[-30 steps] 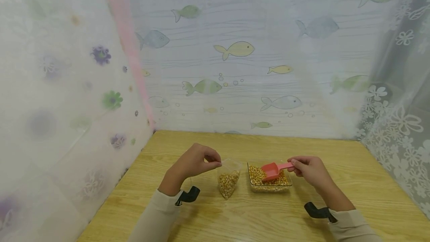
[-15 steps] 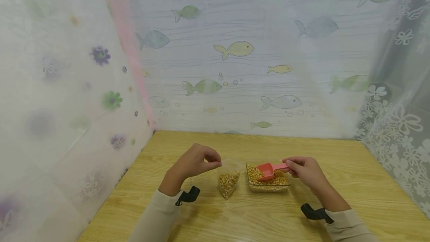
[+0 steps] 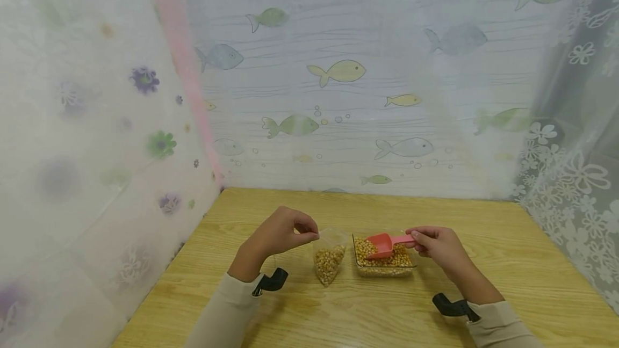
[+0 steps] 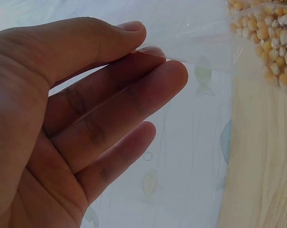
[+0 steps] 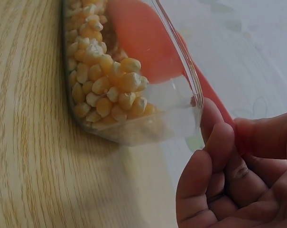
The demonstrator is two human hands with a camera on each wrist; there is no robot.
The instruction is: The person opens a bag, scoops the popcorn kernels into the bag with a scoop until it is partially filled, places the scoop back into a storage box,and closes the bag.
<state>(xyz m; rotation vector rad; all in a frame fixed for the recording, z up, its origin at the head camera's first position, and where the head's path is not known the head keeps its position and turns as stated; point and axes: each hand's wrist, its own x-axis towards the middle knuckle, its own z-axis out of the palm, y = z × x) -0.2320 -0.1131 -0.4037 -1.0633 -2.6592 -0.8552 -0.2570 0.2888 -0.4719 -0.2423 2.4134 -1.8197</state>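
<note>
Between thumb and forefinger, my left hand pinches the top edge of a clear plastic bag. Corn kernels fill the bag's lower part, which hangs to a point. To the right of the bag stands a clear rectangular container of corn kernels. My right hand holds a red scoop by its handle, above the container's right rim. The scoop's head lies inside the container among the kernels; its front edge is hidden in the right wrist view.
Both things are on a wood-grain table. A fish-patterned curtain hangs behind it, with flowered sheets at the left and right sides. A black wrist mount sticks out from each sleeve.
My right hand has moved left with the scoop, whose head now sits farther left in the kernels. The container has shifted slightly left. My left hand and the bag stay in place.
</note>
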